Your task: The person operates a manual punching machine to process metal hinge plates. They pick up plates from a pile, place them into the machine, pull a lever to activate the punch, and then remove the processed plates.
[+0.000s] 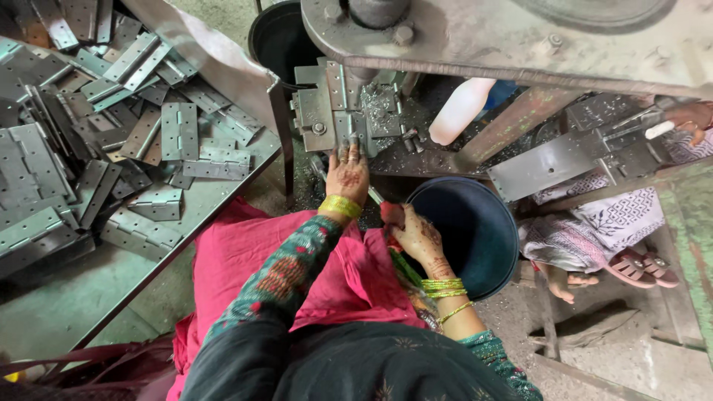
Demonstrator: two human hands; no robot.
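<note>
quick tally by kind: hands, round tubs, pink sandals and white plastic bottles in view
Hands: 3 — the person's left hand on the grey metal press die, their right hand, and another person's hand
Round dark tubs: 2 — blue, black
Pink sandals: 2
White plastic bottle: 1
Total: 8

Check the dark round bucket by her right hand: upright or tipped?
Upright. The dark bucket shows its round open mouth to the downward camera beside the right hand. Contents: cannot tell, the interior is dark.
</note>
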